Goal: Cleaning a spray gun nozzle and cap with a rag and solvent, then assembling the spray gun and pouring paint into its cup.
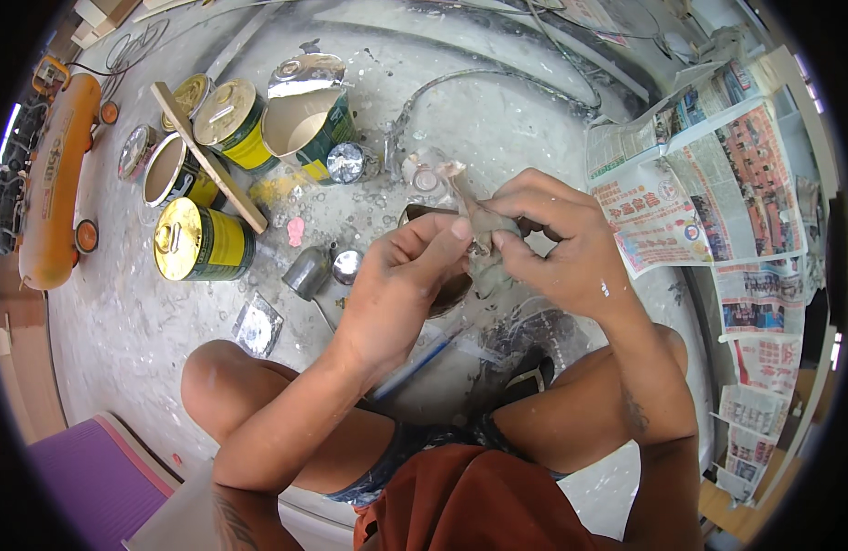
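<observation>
Since both hands are busy with the same limp grey scrap (483, 219), I'd call this one mid-job, not wrapped up. Left hand (396, 280) has it pinched between thumb and fingertips, and the right hand (563, 241) has the other side with thumb and curled fingers, so neither is free. The scrap's bunched up right above a brownish container (453, 296) on the floor between the knees; can't tell if it touches the rim, or what's inside. As for what's done: one big tin (304, 129) stands open with pale stuff in it, so that bit looks sorted. The yellow-sided tin (203, 241) up front has its lid on. Metal cup (306, 274) is lying off to the left, nobody touching it. What's left, I reckon, is finishing with the scrap and letting go; how much handling that takes, no clue.
</observation>
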The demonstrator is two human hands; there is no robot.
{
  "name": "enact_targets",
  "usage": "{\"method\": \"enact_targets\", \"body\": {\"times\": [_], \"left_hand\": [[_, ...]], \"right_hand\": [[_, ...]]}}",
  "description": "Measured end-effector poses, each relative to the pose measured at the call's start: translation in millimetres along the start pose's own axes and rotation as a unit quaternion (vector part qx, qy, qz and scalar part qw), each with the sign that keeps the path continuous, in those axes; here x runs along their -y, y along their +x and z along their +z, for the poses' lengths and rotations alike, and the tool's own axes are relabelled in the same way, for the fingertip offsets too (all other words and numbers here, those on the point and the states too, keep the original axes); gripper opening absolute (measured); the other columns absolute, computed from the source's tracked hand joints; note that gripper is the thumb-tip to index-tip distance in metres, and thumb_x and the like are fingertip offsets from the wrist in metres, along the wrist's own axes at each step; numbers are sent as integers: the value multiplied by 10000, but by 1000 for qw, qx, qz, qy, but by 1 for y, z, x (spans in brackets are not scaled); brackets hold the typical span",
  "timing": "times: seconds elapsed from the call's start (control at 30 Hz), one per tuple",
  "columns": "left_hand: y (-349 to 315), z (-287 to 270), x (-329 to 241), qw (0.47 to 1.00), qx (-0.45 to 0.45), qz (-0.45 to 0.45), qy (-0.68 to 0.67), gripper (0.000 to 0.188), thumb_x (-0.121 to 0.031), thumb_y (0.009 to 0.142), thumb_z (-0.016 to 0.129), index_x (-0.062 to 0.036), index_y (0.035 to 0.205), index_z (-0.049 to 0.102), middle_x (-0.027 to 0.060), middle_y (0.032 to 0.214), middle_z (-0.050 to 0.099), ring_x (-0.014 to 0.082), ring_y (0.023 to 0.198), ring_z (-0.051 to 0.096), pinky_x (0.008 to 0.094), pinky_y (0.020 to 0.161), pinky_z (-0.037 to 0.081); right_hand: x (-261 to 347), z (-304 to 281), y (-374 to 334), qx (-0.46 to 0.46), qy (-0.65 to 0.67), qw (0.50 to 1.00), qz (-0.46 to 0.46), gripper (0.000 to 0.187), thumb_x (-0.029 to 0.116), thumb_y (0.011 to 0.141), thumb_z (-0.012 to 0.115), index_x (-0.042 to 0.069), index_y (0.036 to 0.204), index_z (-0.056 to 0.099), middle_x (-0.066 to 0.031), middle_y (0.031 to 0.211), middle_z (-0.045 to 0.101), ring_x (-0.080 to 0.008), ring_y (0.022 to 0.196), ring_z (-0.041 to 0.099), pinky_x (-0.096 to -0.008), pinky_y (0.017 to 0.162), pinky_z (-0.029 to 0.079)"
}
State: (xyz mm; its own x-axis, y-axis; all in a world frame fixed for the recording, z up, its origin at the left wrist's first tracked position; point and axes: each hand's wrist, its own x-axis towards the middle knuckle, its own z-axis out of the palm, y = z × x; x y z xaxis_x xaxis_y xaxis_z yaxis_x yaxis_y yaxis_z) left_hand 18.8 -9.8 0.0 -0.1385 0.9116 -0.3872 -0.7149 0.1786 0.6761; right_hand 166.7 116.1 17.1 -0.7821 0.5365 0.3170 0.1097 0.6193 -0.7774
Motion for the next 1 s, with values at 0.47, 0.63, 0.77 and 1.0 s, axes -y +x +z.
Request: {"method": "enact_targets", "body": {"times": [0.47, 0.63, 0.77, 1.0], "left_hand": [[-4, 7, 4, 969, -23, 119, 216, 214, -218, 1010, 572, -10, 990, 622, -11, 852, 563, 52, 716, 536, 209, 664, 447], [-1, 8, 5, 976, -38, 79, 200, 195, -212, 1013, 565, -28, 1002, 627, 2, 861, 583, 64, 762, 558, 230, 720, 477], [7, 0, 12, 989, -41, 104, 99, 208, -200, 1017, 550, -7, 1025, 628, 62, 952, 660, 117, 879, 624, 275, 829, 495], [4, 1, 3, 996, 10, 83, -24, 246, -193, 1022, 532, 27, 1086, 619, 100, 1034, 674, 158, 987, 642, 301, 922, 480]], "right_hand": [[-1, 1, 0, 2, -6, 1000, 21, 203, -4, 704, 662, 2, 901, 609, -116, 796, 576, -235, 670, 576, -313, 638, 481], [5, 9, 2, -24, -67, 997, 10, 173, 2, 721, 641, 9, 887, 592, -134, 803, 588, -244, 696, 617, -331, 639, 486], [-4, -5, 5, -51, -42, 997, 38, 126, 26, 783, 640, -4, 903, 614, -108, 846, 625, -222, 684, 611, -318, 653, 483], [5, -22, 3, -132, 191, 963, 138, 175, 67, 884, 616, -40, 1016, 655, -78, 895, 630, -166, 776, 616, -280, 698, 477]]}}
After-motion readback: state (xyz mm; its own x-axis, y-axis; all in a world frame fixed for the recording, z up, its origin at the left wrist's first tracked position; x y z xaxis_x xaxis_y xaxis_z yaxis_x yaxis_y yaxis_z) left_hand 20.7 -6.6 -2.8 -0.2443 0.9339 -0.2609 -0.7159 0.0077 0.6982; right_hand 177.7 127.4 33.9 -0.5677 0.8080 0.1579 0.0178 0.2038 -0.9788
